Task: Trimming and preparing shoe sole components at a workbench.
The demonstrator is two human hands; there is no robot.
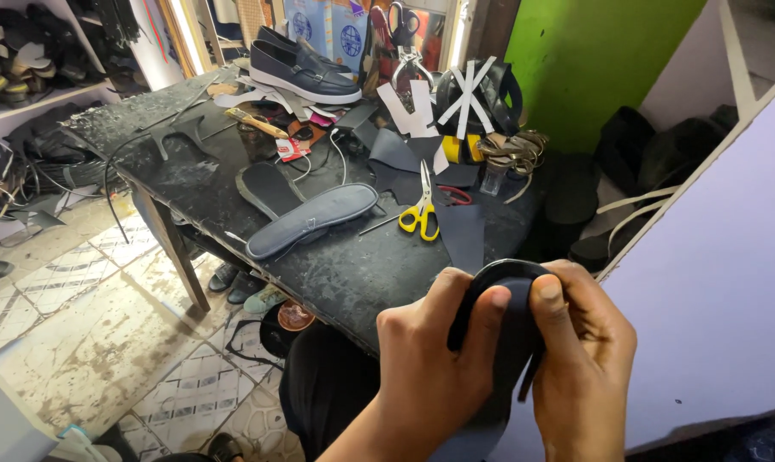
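Gripping a dark sole (503,342) between my left hand (430,359) and right hand (580,359), both closed on it; its length runs down toward me, scissors (423,210) beyond on the desk (336,274).

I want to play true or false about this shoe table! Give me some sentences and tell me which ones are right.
1. Both hands hold a dark, curved sole piece. True: the left hand and right hand grip it together.
2. The scissors on the table have red handles. False: the handles are yellow.
3. A dark blue shoe sits at the far end of the table. True.
4. The wall behind the table is painted orange. False: that wall is green.
5. A long blue insole lies flat on the table. True.
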